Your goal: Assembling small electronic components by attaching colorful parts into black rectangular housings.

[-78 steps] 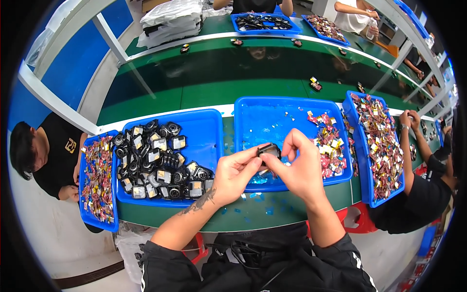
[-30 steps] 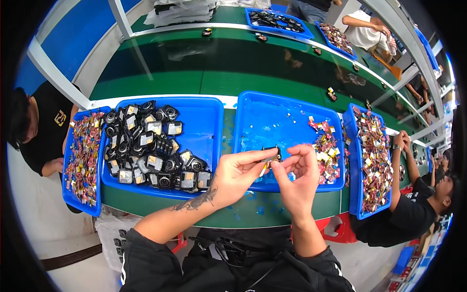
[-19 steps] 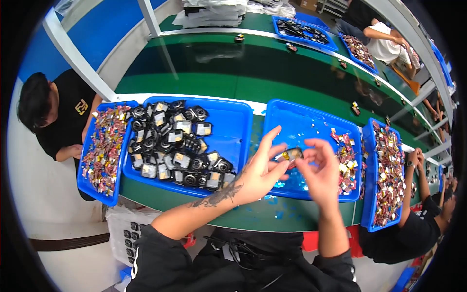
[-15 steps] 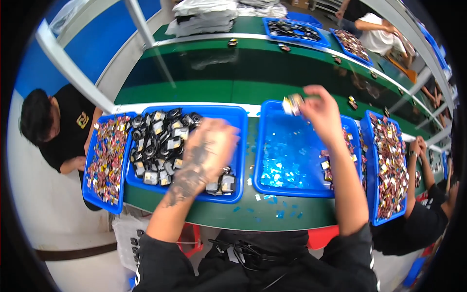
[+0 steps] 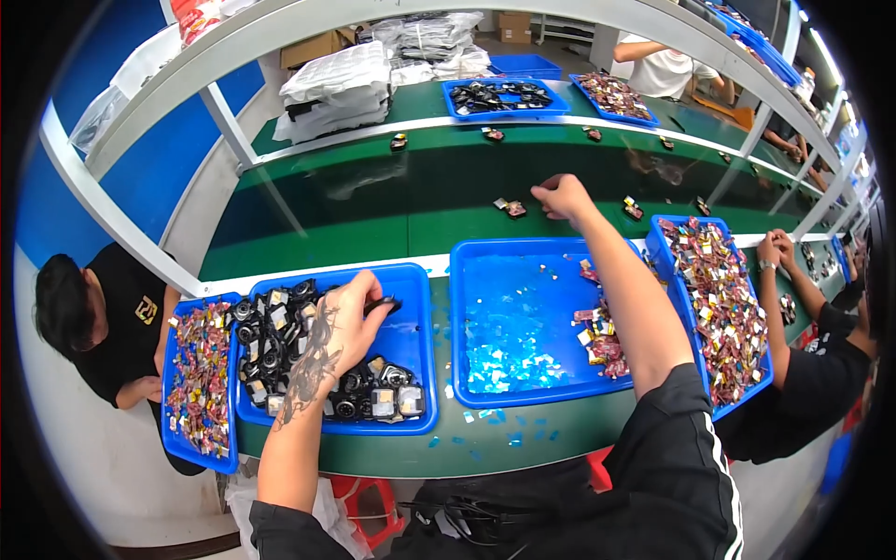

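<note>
My left hand (image 5: 350, 317) is over a blue tray (image 5: 411, 327) of black plastic housings (image 5: 280, 322). Its thumb and fingers are closed on a small black plastic part (image 5: 383, 303), mostly hidden by the hand. Several housings in that tray show round, lens-like rings and pale square patches. My right hand (image 5: 565, 198) reaches over the dark green conveyor belt (image 5: 373, 224). Its fingers are curled but a little apart, with nothing visible between them. Just left of the fingertips, a small circuit assembly (image 5: 511, 207) with white and dark red parts rests on the belt.
Below my right arm, a blue tray (image 5: 467, 308) holds loose blue film pieces (image 5: 518, 359) and some small assemblies (image 5: 602, 341). Heaped trays of small assemblies flank it at far left (image 5: 201, 373) and right (image 5: 714, 308). People sit on both sides. A white frame (image 5: 224, 126) spans the belt.
My right hand has let go of the small assembly, which now lies on the belt. My left hand has come up with a black part in its fingers. The view has shifted.
</note>
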Available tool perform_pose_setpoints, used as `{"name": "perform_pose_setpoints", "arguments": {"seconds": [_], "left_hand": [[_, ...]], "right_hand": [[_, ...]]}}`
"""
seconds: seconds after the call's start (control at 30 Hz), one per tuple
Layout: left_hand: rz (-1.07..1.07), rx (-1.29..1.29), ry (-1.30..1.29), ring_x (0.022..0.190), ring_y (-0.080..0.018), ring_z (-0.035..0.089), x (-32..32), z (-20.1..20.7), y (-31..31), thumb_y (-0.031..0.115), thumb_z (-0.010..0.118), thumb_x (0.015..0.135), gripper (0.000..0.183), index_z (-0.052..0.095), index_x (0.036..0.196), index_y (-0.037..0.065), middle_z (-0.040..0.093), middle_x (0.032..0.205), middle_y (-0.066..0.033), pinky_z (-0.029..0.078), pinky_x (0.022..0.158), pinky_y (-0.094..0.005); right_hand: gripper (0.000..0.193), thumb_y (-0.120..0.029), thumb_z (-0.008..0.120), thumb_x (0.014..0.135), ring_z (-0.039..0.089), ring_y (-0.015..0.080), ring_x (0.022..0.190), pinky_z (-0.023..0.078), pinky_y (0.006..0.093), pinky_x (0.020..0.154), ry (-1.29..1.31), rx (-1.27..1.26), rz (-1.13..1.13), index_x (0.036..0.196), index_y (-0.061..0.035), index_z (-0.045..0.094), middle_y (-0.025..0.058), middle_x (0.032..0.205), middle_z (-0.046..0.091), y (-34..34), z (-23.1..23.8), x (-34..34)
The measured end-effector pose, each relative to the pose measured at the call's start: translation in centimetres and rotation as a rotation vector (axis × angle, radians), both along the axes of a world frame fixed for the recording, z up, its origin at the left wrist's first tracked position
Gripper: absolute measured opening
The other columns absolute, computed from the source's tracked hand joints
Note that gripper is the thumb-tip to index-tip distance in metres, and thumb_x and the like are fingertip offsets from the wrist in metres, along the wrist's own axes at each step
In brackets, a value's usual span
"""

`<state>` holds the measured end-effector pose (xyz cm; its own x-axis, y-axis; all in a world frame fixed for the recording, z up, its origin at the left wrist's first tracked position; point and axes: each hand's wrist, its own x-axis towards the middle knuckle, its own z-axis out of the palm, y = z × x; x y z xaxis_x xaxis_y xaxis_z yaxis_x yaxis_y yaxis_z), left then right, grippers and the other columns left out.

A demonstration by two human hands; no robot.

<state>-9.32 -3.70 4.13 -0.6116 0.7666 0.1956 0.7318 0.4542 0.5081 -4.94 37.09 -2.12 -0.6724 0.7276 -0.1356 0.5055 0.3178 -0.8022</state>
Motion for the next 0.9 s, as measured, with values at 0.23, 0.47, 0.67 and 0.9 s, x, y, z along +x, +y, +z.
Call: {"name": "perform_pose_setpoints", "arguments": {"seconds": [0.23, 0.47, 0.67, 0.9], "left_hand": [[-0.119, 0.745, -1.326, 0.087, -0.0251, 0.070, 4.5, -0.7, 5.6, 0.011, 0.060, 0.094, 0.026, 0.055, 0.116, -0.001, 0.067, 0.102, -0.0184, 0.059, 0.075, -0.0292], [-0.115, 0.730, -1.450, 0.097, -0.0264, 0.067, 6.1, -2.3, 6.0, 0.012, 0.057, 0.096, 0.039, 0.046, 0.132, 0.002, 0.062, 0.114, -0.0179, 0.057, 0.082, -0.0322], [-0.098, 0.628, -1.078, 0.095, -0.0168, 0.060, 6.5, -4.2, 5.6, 0.010, 0.060, 0.093, 0.035, 0.056, 0.128, 0.011, 0.055, 0.115, -0.0091, 0.054, 0.074, -0.0272], [-0.190, 0.664, -0.002, 0.081, -0.0193, 0.058, 9.4, -3.1, 5.5, 0.002, 0.077, 0.072, 0.032, 0.074, 0.103, 0.012, 0.052, 0.098, -0.0087, 0.052, 0.069, -0.0302]], "right_hand": [[0.016, -0.020, 0.076, 0.076, 0.069, 0.0237, 0.073, 0.054, 0.0359, 0.070, -0.298, 0.524, 0.509, 0.078, -0.0055, 0.070, 0.0111, 0.077, 0.071, -1.4, 7.3, 8.8], [0.019, -0.023, 0.080, 0.072, 0.068, 0.0296, 0.086, 0.053, 0.0411, 0.076, -0.656, 0.722, 0.356, 0.078, -0.0084, 0.069, 0.0131, 0.084, 0.070, -5.3, 3.9, 13.6], [0.012, -0.017, 0.070, 0.084, 0.061, 0.0206, 0.084, 0.049, 0.0330, 0.076, 0.042, 0.352, 0.317, 0.086, -0.0058, 0.066, 0.0104, 0.091, 0.065, -6.5, 4.1, 16.0], [0.013, -0.018, 0.061, 0.093, 0.060, 0.0144, 0.098, 0.048, 0.0314, 0.080, 0.645, -1.230, 0.117, 0.102, -0.0093, 0.066, 0.0033, 0.104, 0.067, -17.5, 3.8, 18.5]]}}
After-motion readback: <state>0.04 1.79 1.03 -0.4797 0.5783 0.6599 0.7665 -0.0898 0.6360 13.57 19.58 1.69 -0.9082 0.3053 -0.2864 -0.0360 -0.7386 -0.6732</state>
